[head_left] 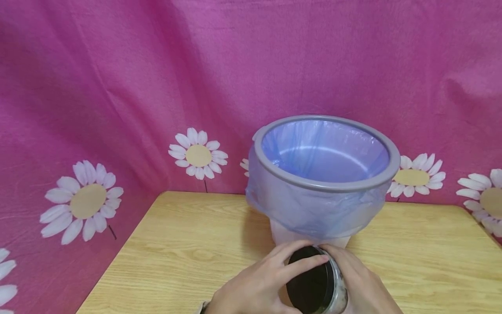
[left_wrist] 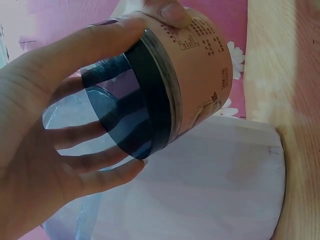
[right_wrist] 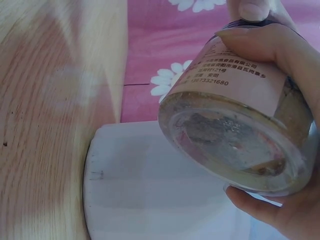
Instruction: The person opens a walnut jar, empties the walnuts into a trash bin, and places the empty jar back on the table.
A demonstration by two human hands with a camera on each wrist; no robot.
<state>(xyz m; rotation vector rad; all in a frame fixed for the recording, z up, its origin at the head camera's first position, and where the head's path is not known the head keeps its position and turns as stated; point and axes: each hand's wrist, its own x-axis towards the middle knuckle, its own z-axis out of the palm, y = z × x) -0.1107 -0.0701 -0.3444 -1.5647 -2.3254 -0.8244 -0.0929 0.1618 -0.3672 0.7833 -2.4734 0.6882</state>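
Note:
A jar with a dark lid point(head_left: 310, 281) is held tilted between both hands, low in the head view. My left hand point(head_left: 262, 279) grips the lid, its fingers spread around the rim, as the lid point(left_wrist: 150, 100) in the left wrist view also shows. My right hand point(head_left: 362, 279) wraps around the jar's body. In the right wrist view the jar point(right_wrist: 235, 145) turns its clear base to the camera, and a pale printed label point(right_wrist: 245, 75) covers its side. Residue shows through the base. The right thumb point(right_wrist: 260, 45) presses on the label.
Just beyond the hands stands a pale bin point(head_left: 313, 229) with a grey rim ring point(head_left: 327, 187) and a blue plastic liner point(head_left: 313, 209) folded over its outside. It rests on a wood-grain table point(head_left: 176, 248). A pink flowered cloth point(head_left: 129, 87) hangs behind and at the left.

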